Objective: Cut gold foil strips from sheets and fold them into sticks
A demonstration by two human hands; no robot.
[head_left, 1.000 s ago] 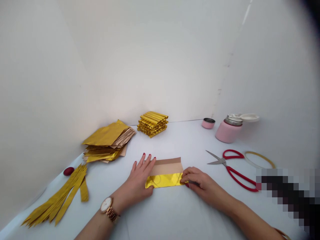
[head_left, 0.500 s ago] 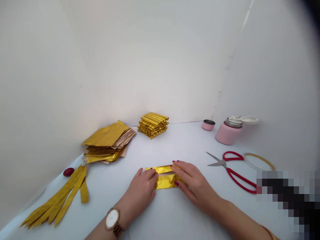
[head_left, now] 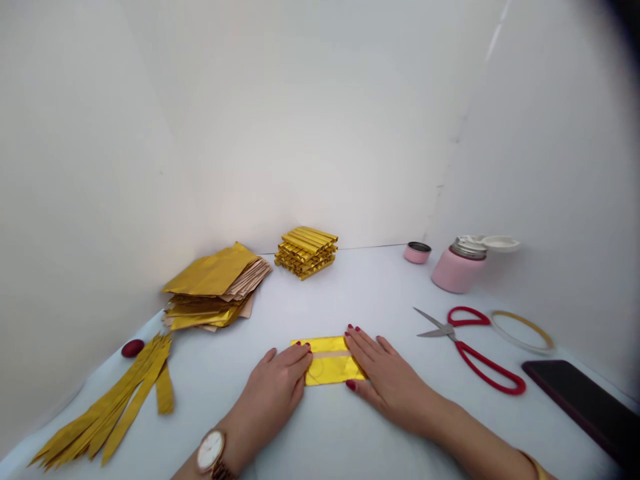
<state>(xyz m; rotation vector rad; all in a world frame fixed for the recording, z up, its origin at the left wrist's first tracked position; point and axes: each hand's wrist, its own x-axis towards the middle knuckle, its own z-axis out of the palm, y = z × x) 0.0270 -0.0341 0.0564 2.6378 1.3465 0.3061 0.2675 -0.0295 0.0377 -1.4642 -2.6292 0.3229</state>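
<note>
We look across a white tabletop (head_left: 355,290) where both hands rest. Our right hand (head_left: 390,380) lies palm down, fingers extended and unclenched over the right end of a folded gold sheet (head_left: 330,371); our left hand (head_left: 275,383) has bent fingers, red-nailed tips on the left end — whether its hidden thumb grips, we cannot tell. Well left of the left fingers we see fanned gold strips (head_left: 120,395); well right of the right fingers, a dark phone (head_left: 575,401). Beyond the left fingers, leftward, slumps a gold-faced paper stack (head_left: 213,273). Right of the right fingertips lie red-handled scissors (head_left: 447,330), blades apart, and farther off a pink bottle (head_left: 457,272), cap tipped back. The sheet itself sits between our two sets of fingers — a pale band dividing its gold flaps. Straight beyond the fingers stand piled gold tubes (head_left: 307,250). Past the scissors, right of the fingers, lies a ring (head_left: 530,324). Smallest are a pink lid (head_left: 417,255), beyond the right fingers, and a red oval object (head_left: 133,348), left of the left fingers.
</note>
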